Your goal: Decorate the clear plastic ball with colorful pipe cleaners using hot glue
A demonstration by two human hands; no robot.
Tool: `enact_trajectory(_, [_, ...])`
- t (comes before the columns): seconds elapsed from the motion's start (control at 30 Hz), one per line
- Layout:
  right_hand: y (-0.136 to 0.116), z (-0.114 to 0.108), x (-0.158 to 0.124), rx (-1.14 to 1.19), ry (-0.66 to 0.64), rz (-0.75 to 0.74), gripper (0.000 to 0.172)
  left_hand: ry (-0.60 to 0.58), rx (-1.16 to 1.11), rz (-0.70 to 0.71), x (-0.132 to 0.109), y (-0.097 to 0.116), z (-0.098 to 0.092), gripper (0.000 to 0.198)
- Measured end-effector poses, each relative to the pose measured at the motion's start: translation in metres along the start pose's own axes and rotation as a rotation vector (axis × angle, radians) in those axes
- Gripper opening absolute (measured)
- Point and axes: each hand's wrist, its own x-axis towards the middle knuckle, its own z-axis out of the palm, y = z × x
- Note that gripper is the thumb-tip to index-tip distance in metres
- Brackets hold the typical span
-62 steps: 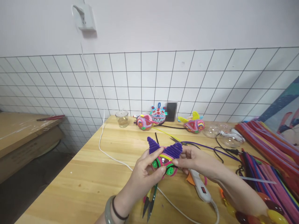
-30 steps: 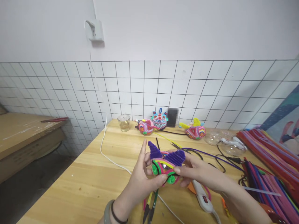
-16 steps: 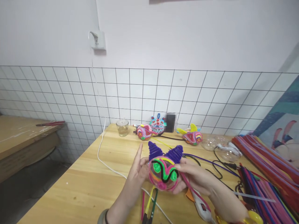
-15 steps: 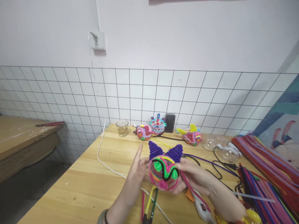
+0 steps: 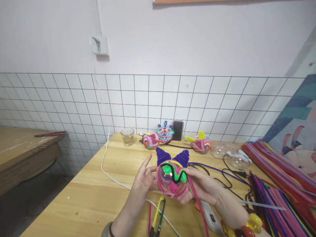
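Observation:
Between my two hands is a clear plastic ball decorated with pipe cleaners (image 5: 172, 189). It carries purple ears, green spots, a black wavy line and pink edging. My right hand (image 5: 202, 186) grips its right side, thumb on the front, fingers underneath. On the left side my left hand (image 5: 144, 181) supports it with the fingers, partly hidden behind the ball, while the thumb points up. A loose pink pipe cleaner (image 5: 198, 200) hangs down by my right hand. Below the ball lie yellow-and-green-handled scissors (image 5: 158, 215) and a short pink pipe cleaner piece (image 5: 149, 219).
A white glue gun (image 5: 209, 217) lies under my right wrist. Bundles of pipe cleaners (image 5: 278, 207) cover the right side. Finished fish-like ornaments (image 5: 150, 141), a glass cup (image 5: 127, 137) and clear plastic balls (image 5: 218, 151) stand along the wall. A white cable (image 5: 111, 176) crosses the table.
The ball has tilted slightly in my hands, and its clear front now catches a reflection. The loose pink pipe cleaner hangs more steeply. The camera view has shifted a little.

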Motion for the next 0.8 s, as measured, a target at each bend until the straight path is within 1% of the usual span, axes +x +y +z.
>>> enact_trajectory(0.1, [0.001, 0.009, 0.004, -0.039, 0.112, -0.087, 0.041, 0.017, 0.05, 0.078, 0.001, -0.005, 0.0, 0.089])
enact_trajectory(0.17, [0.002, 0.015, 0.006, -0.079, 0.156, -0.106, 0.04, 0.0, 0.051, 0.092, 0.001, -0.005, 0.002, 0.093])
enact_trajectory(0.23, [0.004, 0.019, 0.008, -0.105, 0.18, -0.12, 0.043, -0.016, 0.049, 0.082, 0.001, -0.003, 0.005, 0.094])
enact_trajectory(0.37, [0.01, 0.021, 0.01, -0.151, 0.182, -0.159, 0.051, 0.001, 0.096, 0.069, 0.0, 0.001, 0.01, 0.095])
enact_trajectory(0.57, [0.013, 0.02, 0.009, -0.225, 0.191, -0.19, 0.047, 0.039, 0.112, 0.082, -0.001, 0.0, 0.01, 0.094])
enact_trajectory(0.8, [0.005, 0.024, 0.006, -0.287, 0.159, -0.155, 0.048, -0.017, 0.1, 0.034, 0.0, 0.005, 0.006, 0.102])
